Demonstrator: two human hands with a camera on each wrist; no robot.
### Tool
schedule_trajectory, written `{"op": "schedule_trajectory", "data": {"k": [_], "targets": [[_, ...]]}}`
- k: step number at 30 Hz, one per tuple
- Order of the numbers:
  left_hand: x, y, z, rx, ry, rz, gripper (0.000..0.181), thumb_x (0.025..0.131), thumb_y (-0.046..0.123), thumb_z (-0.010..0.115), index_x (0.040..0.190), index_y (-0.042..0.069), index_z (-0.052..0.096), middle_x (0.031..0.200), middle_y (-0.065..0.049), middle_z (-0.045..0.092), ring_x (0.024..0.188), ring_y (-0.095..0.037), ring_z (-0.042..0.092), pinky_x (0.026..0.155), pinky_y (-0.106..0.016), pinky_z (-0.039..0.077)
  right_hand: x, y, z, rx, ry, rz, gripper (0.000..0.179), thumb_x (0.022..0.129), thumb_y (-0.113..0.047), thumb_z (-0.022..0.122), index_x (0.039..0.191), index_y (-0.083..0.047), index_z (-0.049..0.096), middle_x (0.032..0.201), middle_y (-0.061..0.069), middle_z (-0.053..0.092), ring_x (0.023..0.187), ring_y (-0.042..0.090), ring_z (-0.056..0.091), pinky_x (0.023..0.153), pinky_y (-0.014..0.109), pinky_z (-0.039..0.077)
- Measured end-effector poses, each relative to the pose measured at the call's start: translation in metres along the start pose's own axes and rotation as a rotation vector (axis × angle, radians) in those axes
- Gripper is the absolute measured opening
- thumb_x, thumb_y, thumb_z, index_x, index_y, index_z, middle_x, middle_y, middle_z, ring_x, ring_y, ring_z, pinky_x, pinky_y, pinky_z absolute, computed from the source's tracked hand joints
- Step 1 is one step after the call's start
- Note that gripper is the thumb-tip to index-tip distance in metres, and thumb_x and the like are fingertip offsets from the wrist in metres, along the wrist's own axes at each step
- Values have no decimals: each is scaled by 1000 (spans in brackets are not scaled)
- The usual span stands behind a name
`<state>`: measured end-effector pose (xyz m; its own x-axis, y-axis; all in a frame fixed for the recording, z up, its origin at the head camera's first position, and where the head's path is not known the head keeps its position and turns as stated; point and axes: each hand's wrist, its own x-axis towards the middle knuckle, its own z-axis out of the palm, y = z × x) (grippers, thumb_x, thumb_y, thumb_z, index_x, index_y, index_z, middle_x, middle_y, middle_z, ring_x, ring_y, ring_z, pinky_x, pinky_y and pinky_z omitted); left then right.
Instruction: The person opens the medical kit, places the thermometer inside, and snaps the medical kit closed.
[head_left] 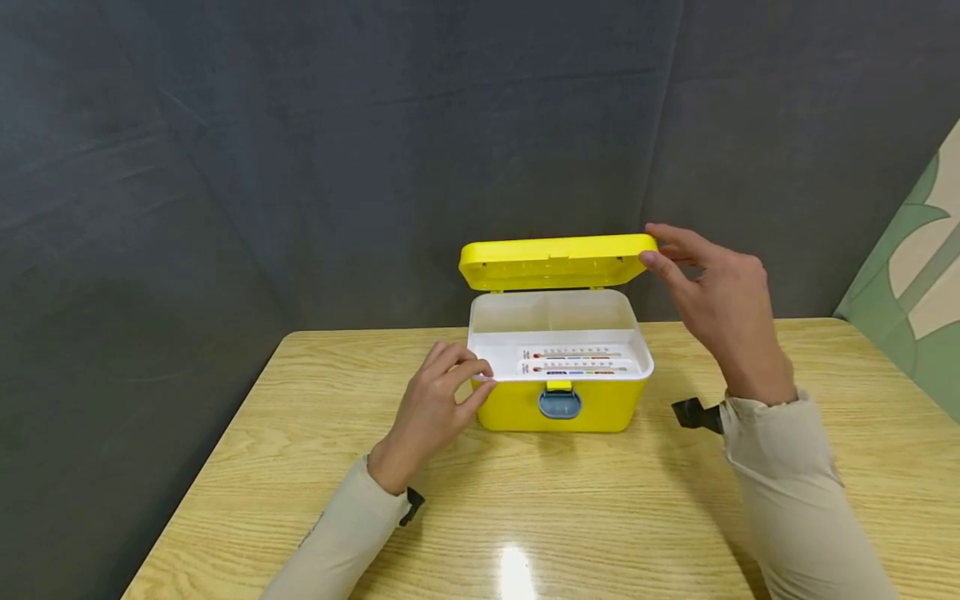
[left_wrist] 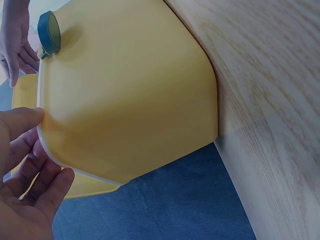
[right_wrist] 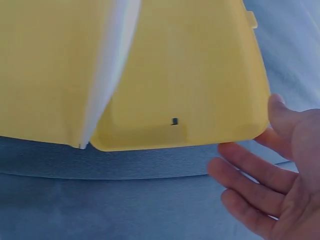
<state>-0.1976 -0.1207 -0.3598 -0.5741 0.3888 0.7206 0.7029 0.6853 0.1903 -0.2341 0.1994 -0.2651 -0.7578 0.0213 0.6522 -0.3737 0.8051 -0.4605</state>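
Note:
A yellow storage box [head_left: 525, 408] stands on the table with its yellow lid [head_left: 558, 250] tilted up on hinges at the back. A blue-grey latch [head_left: 560, 405] hangs on its front. Inside sits a white tray [head_left: 495, 346], holding two white strips [head_left: 573, 367] printed with scales and red bulbs, like thermometers. My left hand [head_left: 431, 396] grips the rim at the box's front left corner, thumb outside. With thumb and fingers, my right hand [head_left: 723, 300] pinches the lid's right front corner; in the right wrist view its other fingers [right_wrist: 250, 175] spread below the lid's edge.
The wooden table [head_left: 360, 517] reaches round the box on the front and both sides. Close behind it hangs a dark grey cloth [head_left: 337, 167]. A panel with green leaf shapes [head_left: 915, 275] stands at the right. Each sleeve has a black wrist mount [head_left: 697, 414].

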Motion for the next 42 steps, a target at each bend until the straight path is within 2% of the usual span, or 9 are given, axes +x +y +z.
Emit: {"op": "schedule_trajectory", "data": {"k": [3,5,10,18,24,30,33,37,42], "targets": [[0,0,1,-5,1,-7,9,85,16,80,89,13,73,92,1,61,90,-16,53,76,-26,52,-3,-3,-4,-49,0,-47,45,93,-35,69,136,-25,62,113,19,73,97,40,71,59,35,43],[0,0,1,-8,-1,-12,9,85,15,80,89,13,73,92,1,61,90,-16,53,77,-26,52,-5,-4,-6,-79,-5,-72,45,93,-35,70,135,-23,63,111,19,74,92,40,71,56,34,39],[-1,0,2,-26,-5,-17,9,85,16,80,90,13,72,92,1,61,90,-16,53,79,-27,52,-10,-6,-13,-128,-64,-93,46,92,-34,71,135,-21,63,109,18,75,87,39,70,66,42,45],[0,-4,3,-73,25,-41,11,87,15,78,93,11,70,94,0,63,91,-16,55,82,-28,52,-18,-5,-22,-154,-134,-186,48,85,-29,78,131,-20,67,110,8,76,81,29,73,60,36,47],[3,-8,-1,-117,126,-70,16,88,14,77,97,7,66,95,-5,62,93,-19,59,85,-31,55,-26,-5,-23,-173,-172,-224,45,81,-30,82,125,-21,71,93,3,77,70,23,68,57,34,44],[15,-6,-13,-197,252,-121,23,87,12,77,102,2,63,95,-11,59,91,-23,61,85,-36,57,-34,-7,-21,-189,-183,-255,45,78,-29,85,120,-20,73,90,2,77,56,14,58,50,27,37],[22,-4,-19,-238,210,-224,30,90,16,75,114,4,63,98,-11,57,93,-24,60,89,-38,57,-39,-7,-20,-198,-195,-253,46,75,-29,87,119,-21,73,93,4,77,52,12,55,48,27,36],[30,1,-23,-282,91,-373,38,93,26,72,127,10,64,105,-10,58,98,-27,61,94,-38,57,-44,-7,-20,-216,-206,-269,47,74,-30,87,118,-18,74,97,7,78,64,20,66,54,34,45],[33,5,-26,-261,67,-423,41,89,27,76,127,11,68,112,-10,67,103,-29,64,96,-41,55,-44,-8,-19,-223,-203,-288,46,75,-31,87,117,-17,74,95,8,77,75,25,70,59,40,49]]}}
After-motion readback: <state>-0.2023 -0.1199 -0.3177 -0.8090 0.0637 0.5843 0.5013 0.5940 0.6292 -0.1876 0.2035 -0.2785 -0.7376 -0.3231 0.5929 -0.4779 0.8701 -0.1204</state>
